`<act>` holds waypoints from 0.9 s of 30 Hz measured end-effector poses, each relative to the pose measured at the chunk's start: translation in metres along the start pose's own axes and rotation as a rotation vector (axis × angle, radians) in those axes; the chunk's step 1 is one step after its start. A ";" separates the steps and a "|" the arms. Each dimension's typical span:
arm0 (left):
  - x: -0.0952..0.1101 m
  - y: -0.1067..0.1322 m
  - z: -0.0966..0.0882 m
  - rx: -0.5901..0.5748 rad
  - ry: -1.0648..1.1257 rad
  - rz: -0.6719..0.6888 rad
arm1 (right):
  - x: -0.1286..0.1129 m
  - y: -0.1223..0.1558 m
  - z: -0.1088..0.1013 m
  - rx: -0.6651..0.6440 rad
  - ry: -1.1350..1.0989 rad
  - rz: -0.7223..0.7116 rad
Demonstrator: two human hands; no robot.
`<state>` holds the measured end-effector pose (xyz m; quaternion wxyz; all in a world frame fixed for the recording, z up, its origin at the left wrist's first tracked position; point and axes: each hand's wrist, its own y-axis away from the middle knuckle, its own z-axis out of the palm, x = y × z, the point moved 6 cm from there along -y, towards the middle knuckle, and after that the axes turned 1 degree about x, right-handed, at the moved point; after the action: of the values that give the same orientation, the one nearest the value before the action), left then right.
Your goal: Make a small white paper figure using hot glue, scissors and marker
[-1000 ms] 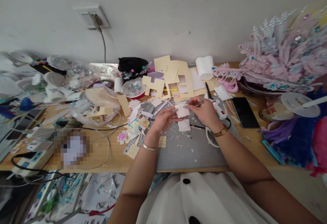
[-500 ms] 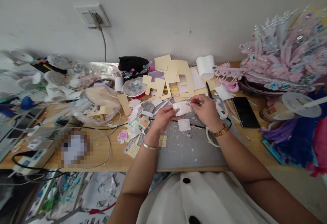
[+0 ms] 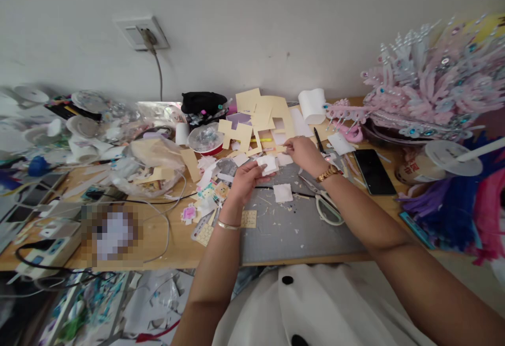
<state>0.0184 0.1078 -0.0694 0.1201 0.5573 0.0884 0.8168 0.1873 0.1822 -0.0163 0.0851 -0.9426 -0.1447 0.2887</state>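
Note:
My left hand point(image 3: 246, 179) is closed on a small white piece point(image 3: 269, 165), soft-looking like folded cloth or paper, above the mat. My right hand point(image 3: 306, 153) reaches further forward, its fingertips pinched together by the cream card cut-outs point(image 3: 272, 112) and loose scraps. Whatever lies between those fingertips is too small to make out. Another white square point(image 3: 283, 192) rests on the grey cutting mat point(image 3: 276, 238) below my hands. Scissors with pale handles point(image 3: 330, 210) lie under my right forearm, partly covered by it.
A black phone point(image 3: 374, 171), a lidded drink cup point(image 3: 422, 164) and a pink beaded headdress point(image 3: 418, 93) stand to the right. A bowl point(image 3: 205, 138), a plastic bag point(image 3: 153, 159) and a power strip point(image 3: 51, 243) are on the left. A black cable crosses the mat.
My right hand has let go of the white piece and moved forward to the scraps. The left hand keeps that piece, now looking more compact. More of the scissors shows.

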 end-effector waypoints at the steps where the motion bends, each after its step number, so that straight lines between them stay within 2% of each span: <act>1: 0.001 0.001 0.000 0.005 0.005 0.001 | 0.001 0.002 -0.008 0.027 0.006 0.001; 4: 0.003 0.001 0.002 0.002 0.021 0.005 | 0.015 0.020 -0.051 0.170 0.014 0.016; 6: 0.002 0.001 0.002 -0.005 0.017 0.006 | 0.031 0.040 -0.081 0.220 0.042 0.050; 8: 0.000 0.001 0.003 -0.015 0.002 0.001 | 0.052 0.061 -0.104 0.205 0.124 0.140; 10: -0.003 0.000 0.003 -0.023 -0.015 -0.010 | 0.073 0.078 -0.113 0.131 0.221 0.231; 13: -0.008 -0.001 0.005 -0.018 -0.032 -0.026 | 0.092 0.093 -0.108 0.034 0.311 0.328; 16: -0.011 -0.001 0.007 -0.021 -0.029 -0.029 | 0.098 0.095 -0.084 -0.113 0.380 0.368; 19: -0.015 -0.001 0.012 -0.053 -0.026 -0.039 | 0.092 0.090 -0.058 -0.214 0.442 0.329; 23: -0.019 -0.001 0.015 -0.067 -0.040 -0.058 | 0.089 0.085 -0.041 -0.210 0.460 0.365; 27: -0.018 0.001 0.018 -0.070 -0.037 -0.063 | 0.097 0.086 -0.043 -0.088 0.365 0.484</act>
<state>0.0417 0.1014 -0.0787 0.1667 0.5646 0.0749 0.8049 0.3078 0.1290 -0.0524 -0.0025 -0.9888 0.0891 0.1200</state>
